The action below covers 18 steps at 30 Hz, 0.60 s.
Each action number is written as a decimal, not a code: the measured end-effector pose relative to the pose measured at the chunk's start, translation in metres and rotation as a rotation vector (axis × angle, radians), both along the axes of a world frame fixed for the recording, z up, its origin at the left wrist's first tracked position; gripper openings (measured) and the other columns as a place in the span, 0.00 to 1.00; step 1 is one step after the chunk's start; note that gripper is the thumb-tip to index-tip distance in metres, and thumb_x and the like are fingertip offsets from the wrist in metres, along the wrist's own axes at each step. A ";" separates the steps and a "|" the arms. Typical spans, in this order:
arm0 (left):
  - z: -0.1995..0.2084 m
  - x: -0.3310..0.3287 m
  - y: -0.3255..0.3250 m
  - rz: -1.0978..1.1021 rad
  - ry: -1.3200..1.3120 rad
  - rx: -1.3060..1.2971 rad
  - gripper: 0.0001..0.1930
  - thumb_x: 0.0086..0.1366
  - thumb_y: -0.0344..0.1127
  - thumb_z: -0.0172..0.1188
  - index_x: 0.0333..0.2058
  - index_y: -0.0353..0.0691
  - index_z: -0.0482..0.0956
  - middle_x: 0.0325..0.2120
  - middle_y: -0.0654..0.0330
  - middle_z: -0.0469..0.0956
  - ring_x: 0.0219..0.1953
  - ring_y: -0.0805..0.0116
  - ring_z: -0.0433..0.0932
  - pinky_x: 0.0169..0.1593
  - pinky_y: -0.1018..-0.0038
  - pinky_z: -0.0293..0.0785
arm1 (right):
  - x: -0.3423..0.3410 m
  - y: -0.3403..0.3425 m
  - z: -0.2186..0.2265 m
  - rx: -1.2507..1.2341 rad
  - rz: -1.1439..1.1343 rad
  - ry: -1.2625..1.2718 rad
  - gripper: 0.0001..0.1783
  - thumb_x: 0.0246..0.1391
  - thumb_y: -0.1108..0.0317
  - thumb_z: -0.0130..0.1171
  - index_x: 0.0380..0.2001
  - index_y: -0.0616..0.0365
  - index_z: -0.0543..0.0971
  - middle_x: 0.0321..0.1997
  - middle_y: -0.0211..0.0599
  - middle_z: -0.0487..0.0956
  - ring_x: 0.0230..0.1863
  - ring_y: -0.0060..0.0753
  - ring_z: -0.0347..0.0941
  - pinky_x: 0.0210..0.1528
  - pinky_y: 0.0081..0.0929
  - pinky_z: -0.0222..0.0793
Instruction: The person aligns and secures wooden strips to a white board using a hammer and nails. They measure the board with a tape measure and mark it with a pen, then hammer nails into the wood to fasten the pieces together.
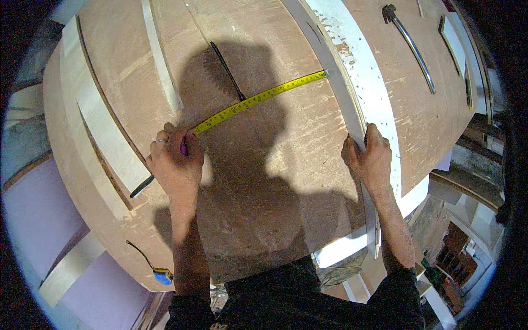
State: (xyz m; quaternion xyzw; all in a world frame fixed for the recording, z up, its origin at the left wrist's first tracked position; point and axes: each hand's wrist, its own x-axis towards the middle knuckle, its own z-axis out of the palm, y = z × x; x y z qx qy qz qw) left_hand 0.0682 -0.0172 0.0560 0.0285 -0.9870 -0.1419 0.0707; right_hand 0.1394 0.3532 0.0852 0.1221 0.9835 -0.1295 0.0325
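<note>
Holding a yellow tape measure [258, 98] in the left hand [176, 162], clenched around its near end, with its far end meeting a long narrow board [344, 99]. Grasping that board's edge in the right hand [373, 158]. Working over a plywood counter [313, 170], with 1 thin black rod [227, 70] at the tape's middle, 1 hammer [416, 50] rightward beyond a white strip [379, 99], 1 small blue-and-yellow item [163, 276] lower left.

From where I stand, a thin silvery ring [160, 141] circles one of the left fingers [166, 127]. Well back from those, short black sleeves [396, 300] join a black shirt [286, 302] bearing a small pale print [218, 326].
</note>
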 end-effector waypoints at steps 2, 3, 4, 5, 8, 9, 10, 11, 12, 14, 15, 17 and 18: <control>0.001 0.000 0.000 -0.009 0.007 -0.017 0.09 0.61 0.38 0.67 0.39 0.46 0.87 0.34 0.62 0.79 0.39 0.56 0.78 0.43 0.57 0.68 | 0.000 0.002 -0.001 0.001 0.007 -0.022 0.16 0.55 0.65 0.66 0.36 0.61 0.70 0.28 0.51 0.77 0.34 0.60 0.78 0.44 0.52 0.70; 0.001 -0.001 0.000 -0.019 0.011 -0.025 0.09 0.61 0.38 0.67 0.39 0.46 0.87 0.34 0.62 0.79 0.39 0.56 0.78 0.43 0.57 0.68 | 0.000 0.002 -0.001 0.011 0.037 -0.003 0.16 0.56 0.65 0.65 0.36 0.61 0.69 0.28 0.51 0.77 0.34 0.59 0.78 0.44 0.50 0.70; 0.002 -0.001 0.000 -0.052 0.057 -0.018 0.09 0.61 0.38 0.66 0.39 0.45 0.87 0.34 0.62 0.79 0.39 0.56 0.78 0.42 0.57 0.68 | 0.000 0.003 -0.001 0.032 0.053 0.002 0.16 0.57 0.65 0.65 0.37 0.61 0.69 0.28 0.52 0.77 0.33 0.59 0.78 0.44 0.49 0.70; 0.002 -0.001 0.000 -0.033 0.039 -0.020 0.09 0.61 0.38 0.66 0.39 0.45 0.87 0.34 0.61 0.79 0.39 0.56 0.78 0.43 0.57 0.69 | -0.001 0.003 -0.002 0.064 0.071 0.008 0.15 0.58 0.65 0.64 0.37 0.61 0.69 0.29 0.53 0.77 0.32 0.59 0.78 0.44 0.48 0.71; 0.002 -0.002 0.001 -0.019 0.006 -0.043 0.09 0.61 0.38 0.66 0.40 0.46 0.87 0.36 0.62 0.79 0.40 0.55 0.78 0.44 0.58 0.69 | 0.000 0.005 -0.002 0.039 0.065 -0.015 0.16 0.59 0.64 0.64 0.39 0.62 0.69 0.29 0.54 0.77 0.33 0.60 0.78 0.46 0.49 0.70; 0.002 -0.002 0.001 -0.024 0.027 -0.060 0.10 0.61 0.38 0.66 0.40 0.46 0.87 0.37 0.62 0.80 0.40 0.55 0.78 0.44 0.58 0.70 | 0.000 0.005 -0.002 0.044 0.074 -0.026 0.16 0.59 0.64 0.63 0.39 0.62 0.69 0.29 0.53 0.77 0.33 0.60 0.78 0.45 0.49 0.70; 0.002 -0.001 0.001 -0.038 0.045 -0.076 0.10 0.61 0.38 0.66 0.40 0.46 0.87 0.38 0.62 0.80 0.40 0.56 0.79 0.44 0.58 0.70 | 0.000 0.005 -0.001 0.053 0.083 -0.027 0.16 0.59 0.63 0.63 0.38 0.62 0.69 0.28 0.53 0.77 0.33 0.59 0.78 0.45 0.49 0.70; 0.001 -0.001 0.000 -0.029 0.042 -0.096 0.10 0.60 0.38 0.66 0.41 0.47 0.87 0.38 0.62 0.80 0.41 0.55 0.79 0.44 0.59 0.70 | 0.000 0.006 -0.001 0.062 0.099 -0.021 0.16 0.59 0.63 0.63 0.38 0.62 0.69 0.28 0.53 0.77 0.33 0.59 0.78 0.45 0.49 0.70; 0.001 -0.001 0.000 -0.028 0.036 -0.115 0.10 0.60 0.38 0.66 0.41 0.47 0.87 0.39 0.62 0.80 0.41 0.55 0.79 0.45 0.59 0.70 | -0.001 0.007 -0.001 0.043 0.083 -0.062 0.17 0.58 0.62 0.63 0.38 0.63 0.69 0.27 0.51 0.76 0.32 0.57 0.79 0.45 0.49 0.70; 0.000 -0.001 0.000 -0.048 0.022 -0.163 0.11 0.60 0.37 0.66 0.42 0.49 0.87 0.41 0.62 0.80 0.41 0.55 0.79 0.44 0.59 0.71 | -0.001 0.008 0.000 0.053 0.101 -0.052 0.17 0.59 0.62 0.63 0.38 0.63 0.69 0.27 0.50 0.75 0.32 0.55 0.79 0.46 0.49 0.70; 0.000 -0.001 0.000 -0.054 0.044 -0.102 0.12 0.60 0.38 0.66 0.43 0.50 0.87 0.40 0.62 0.80 0.41 0.55 0.79 0.44 0.59 0.71 | -0.001 0.008 0.000 0.064 0.100 -0.065 0.16 0.59 0.62 0.62 0.37 0.63 0.69 0.27 0.50 0.75 0.32 0.55 0.79 0.46 0.49 0.70; 0.000 -0.001 0.000 -0.033 0.021 -0.031 0.12 0.60 0.38 0.66 0.43 0.51 0.87 0.40 0.61 0.80 0.41 0.55 0.79 0.44 0.59 0.71 | -0.001 0.008 0.000 0.067 0.105 -0.074 0.16 0.61 0.62 0.61 0.38 0.64 0.70 0.28 0.51 0.76 0.31 0.55 0.79 0.47 0.49 0.70; 0.001 -0.001 0.000 -0.060 0.024 -0.071 0.11 0.60 0.37 0.66 0.42 0.52 0.86 0.38 0.61 0.80 0.41 0.55 0.79 0.45 0.58 0.72 | -0.001 0.008 0.000 0.071 0.104 -0.077 0.16 0.61 0.62 0.61 0.39 0.64 0.70 0.28 0.51 0.76 0.31 0.55 0.79 0.47 0.49 0.70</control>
